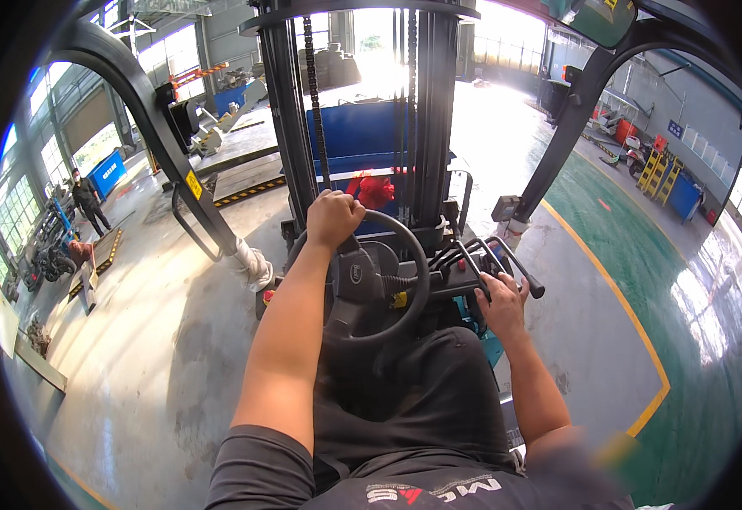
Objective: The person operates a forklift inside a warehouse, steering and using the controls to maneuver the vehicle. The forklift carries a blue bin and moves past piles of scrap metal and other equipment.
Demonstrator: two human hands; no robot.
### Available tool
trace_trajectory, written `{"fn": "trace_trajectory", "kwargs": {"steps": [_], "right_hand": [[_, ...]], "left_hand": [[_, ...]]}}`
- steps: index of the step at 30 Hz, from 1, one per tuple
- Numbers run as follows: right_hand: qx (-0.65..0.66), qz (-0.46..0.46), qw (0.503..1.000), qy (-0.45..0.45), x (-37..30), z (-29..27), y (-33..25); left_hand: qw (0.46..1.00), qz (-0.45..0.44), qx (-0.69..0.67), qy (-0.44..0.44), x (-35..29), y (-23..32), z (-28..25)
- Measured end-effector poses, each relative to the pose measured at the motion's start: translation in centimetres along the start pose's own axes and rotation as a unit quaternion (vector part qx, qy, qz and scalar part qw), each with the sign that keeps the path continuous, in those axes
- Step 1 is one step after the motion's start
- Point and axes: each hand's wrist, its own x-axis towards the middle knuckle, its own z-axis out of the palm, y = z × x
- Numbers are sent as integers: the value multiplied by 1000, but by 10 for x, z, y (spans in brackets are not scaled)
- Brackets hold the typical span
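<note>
I sit at the controls of a forklift, with its black steering wheel [425, 263] in front of me. My left hand [335, 219] is closed at the upper left of the wheel, apparently round a knob there, which the fingers hide. Off to the right of the wheel stand several black control levers [470, 257]. My right hand [502, 306] rests with curled fingers on one of them. Beyond the wheel rises the black mast [435, 110] with its chains. A blue bin or panel [358, 127] and a red cloth-like thing [374, 189] show between its uprights.
Black cab posts [145, 110] frame both sides. A person [88, 202] in dark clothes stands far left, by a blue board [107, 174] and machinery. Yellow-and-black striped edging [250, 192] lies ahead left. A yellow line [617, 293] borders green floor [643, 246] at right, with yellow steps [658, 174] beyond.
</note>
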Motion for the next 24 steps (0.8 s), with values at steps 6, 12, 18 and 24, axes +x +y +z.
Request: {"fn": "trace_trajectory", "kwargs": {"steps": [6, 12, 18, 24], "right_hand": [[3, -14, 1000, 9, -10, 3, -1], [-80, -40, 996, 7, -58, -6, -7], [-112, -60, 992, 16, -110, -20, -5], [-87, -89, 992, -19, -84, -31, 21]], "left_hand": [[999, -29, 39, 9, -16, -1, -14], [999, -25, 37, 4, -26, 1, -23], [998, -32, 45, 28, -36, 5, -26], [995, -37, 78, 42, -52, 0, -39]]}}
